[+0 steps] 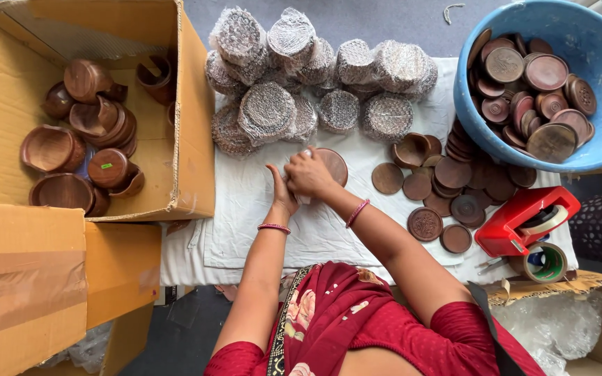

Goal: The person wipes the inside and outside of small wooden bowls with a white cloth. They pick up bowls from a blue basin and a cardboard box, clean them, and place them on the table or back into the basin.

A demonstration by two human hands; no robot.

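Round wooden disc (332, 166) held at centre of white-clothed surface (245, 209).
Right hand (308, 174) grip closed on disc; left hand (281, 193) pressed alongside, grip state cannot be told. Bubble-wrapped stacks (315, 83) just beyond.

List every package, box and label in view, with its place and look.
Open cardboard box: upper left, brown, holding wooden bowls.
Green label: small sticker on a bowl inside that box.
Wrapped bundles: top centre, round stacks in clear bubble wrap.
Closed cardboard box: lower left, brown, taped.
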